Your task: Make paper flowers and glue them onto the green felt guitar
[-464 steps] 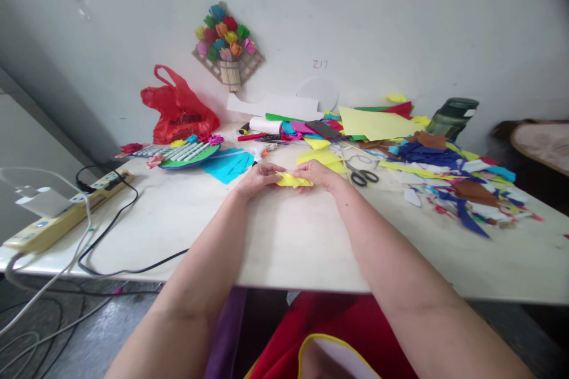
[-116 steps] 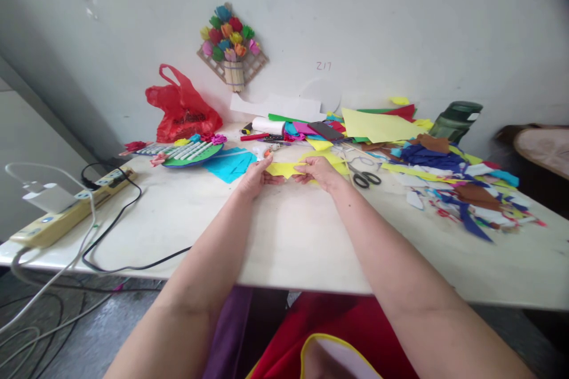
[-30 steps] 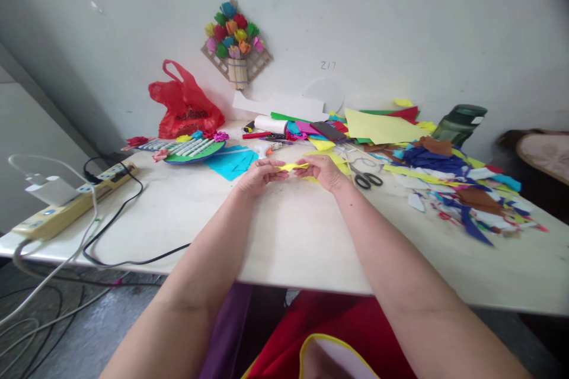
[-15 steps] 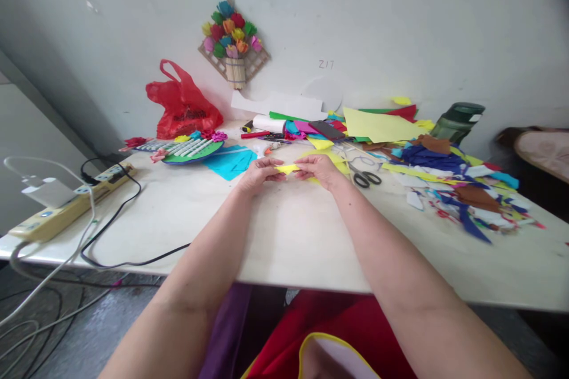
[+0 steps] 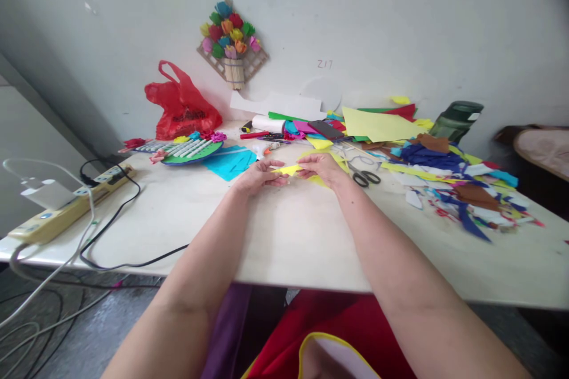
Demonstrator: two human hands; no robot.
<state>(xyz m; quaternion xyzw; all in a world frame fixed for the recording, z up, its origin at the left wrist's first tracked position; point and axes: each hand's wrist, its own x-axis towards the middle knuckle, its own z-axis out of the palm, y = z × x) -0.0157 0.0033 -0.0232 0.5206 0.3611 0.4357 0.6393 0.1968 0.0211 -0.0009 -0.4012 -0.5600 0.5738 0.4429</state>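
Between my two hands is a small strip of yellow paper (image 5: 288, 170), held above the white table (image 5: 302, 237). My left hand (image 5: 262, 176) pinches its left end, and my right hand (image 5: 323, 169) pinches its right end. More yellow paper (image 5: 320, 180) lies under and behind my right hand. Black-handled scissors (image 5: 365, 178) rest just to the right of that hand. Sheets of blue paper (image 5: 229, 163) lie to the left of my left hand.
A pile of paper scraps (image 5: 475, 195) covers the right side, with a green bottle (image 5: 457, 121) behind it. At the left are a power strip (image 5: 66, 204) with cables, a red plastic bag (image 5: 184, 109) and a round green craft piece (image 5: 191, 153).
My left hand has shifted slightly left and turned a little. The yellow strip between my hands shows a bit more length. Both hands keep hold of it.
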